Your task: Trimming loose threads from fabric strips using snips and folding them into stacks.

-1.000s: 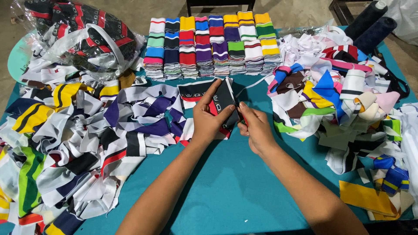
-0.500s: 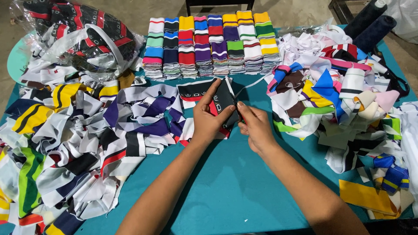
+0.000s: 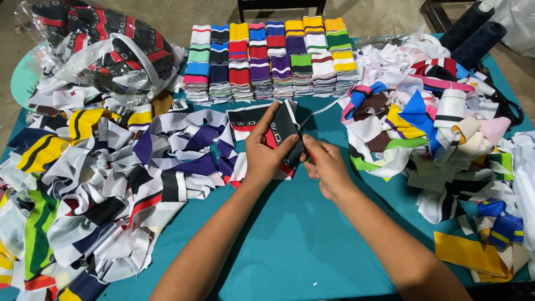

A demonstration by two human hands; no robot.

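A clear bag (image 3: 106, 53) holds dark strips at the teal desk's (image 3: 290, 245) far left, while both hands — left (image 3: 267, 153), right (image 3: 329, 167) — pinch a black-red strip (image 3: 284, 131) mid-desk, between scrap heaps (image 3: 100, 173) and below folded stacks (image 3: 267, 61).

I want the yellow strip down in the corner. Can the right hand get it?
Probably yes. The right hand sits beside the black piece; bare teal table lies between it and the yellow strip, nothing covering the strip.
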